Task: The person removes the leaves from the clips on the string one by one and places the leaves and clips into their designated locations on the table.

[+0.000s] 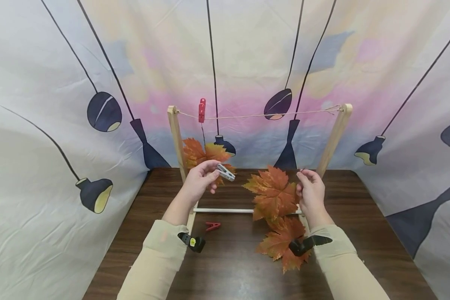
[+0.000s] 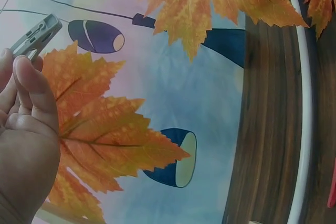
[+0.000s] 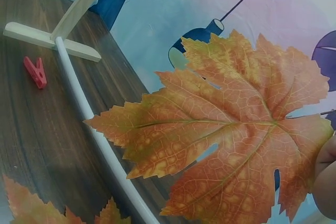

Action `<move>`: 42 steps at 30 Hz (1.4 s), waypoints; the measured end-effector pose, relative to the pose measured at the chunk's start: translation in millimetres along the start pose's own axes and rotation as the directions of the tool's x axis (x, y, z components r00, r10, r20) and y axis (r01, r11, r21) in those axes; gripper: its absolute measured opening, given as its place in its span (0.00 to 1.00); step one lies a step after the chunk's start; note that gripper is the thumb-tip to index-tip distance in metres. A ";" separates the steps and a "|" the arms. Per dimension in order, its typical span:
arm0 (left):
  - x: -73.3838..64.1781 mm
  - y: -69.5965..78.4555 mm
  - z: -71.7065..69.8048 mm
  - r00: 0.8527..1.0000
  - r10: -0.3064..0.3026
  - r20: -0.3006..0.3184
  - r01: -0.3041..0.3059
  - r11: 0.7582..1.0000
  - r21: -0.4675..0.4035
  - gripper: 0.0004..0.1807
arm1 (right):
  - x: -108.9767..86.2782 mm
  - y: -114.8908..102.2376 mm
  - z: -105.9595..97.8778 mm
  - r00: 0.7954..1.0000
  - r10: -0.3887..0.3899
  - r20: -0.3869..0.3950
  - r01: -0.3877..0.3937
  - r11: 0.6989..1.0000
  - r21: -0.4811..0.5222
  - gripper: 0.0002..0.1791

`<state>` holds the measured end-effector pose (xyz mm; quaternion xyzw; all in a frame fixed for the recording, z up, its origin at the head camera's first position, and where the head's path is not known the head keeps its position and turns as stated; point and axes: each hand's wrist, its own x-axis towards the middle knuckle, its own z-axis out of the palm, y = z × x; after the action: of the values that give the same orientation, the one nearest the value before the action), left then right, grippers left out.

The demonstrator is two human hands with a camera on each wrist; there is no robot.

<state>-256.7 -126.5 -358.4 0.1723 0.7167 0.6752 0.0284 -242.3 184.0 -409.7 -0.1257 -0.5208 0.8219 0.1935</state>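
Observation:
My left hand pinches a grey clothespin between thumb and fingers. In the left wrist view the grey clothespin points up and away from the fingertips. With thumb and fingertips my right hand pinches the thin stem of an orange maple leaf; the leaf spreads out to the left of the hand. Behind the left hand, a second maple leaf hangs by its stem from a red clothespin on the string. Both hands are below the string.
The string runs between two wooden posts joined low down by a white rod. Another red clothespin lies on the brown table. A third maple leaf lies at the right, partly behind my wrist. A patterned curtain stands behind.

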 end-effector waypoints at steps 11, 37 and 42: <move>-6.9 -20.7 -6.5 0.999 -0.046 -0.007 0.046 0.999 0.019 0.16 | 0.1 10.2 -5.6 0.997 0.070 -0.017 -0.070 0.997 0.019 0.04; -19.9 -45.9 -11.6 0.992 -0.087 -0.096 0.090 0.996 0.027 0.18 | -12.2 43.5 -25.5 0.989 0.135 -0.062 -0.136 0.991 -0.016 0.06; -20.4 -48.0 -12.8 0.988 -0.117 -0.102 0.114 0.993 -0.040 0.18 | -12.1 45.9 -28.0 0.986 0.150 -0.079 -0.151 0.988 -0.013 0.04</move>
<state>-251.0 -146.0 -408.1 0.0945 0.7144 0.6926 0.0328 -228.6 183.6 -463.1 -0.1982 -0.5097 0.8238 0.1496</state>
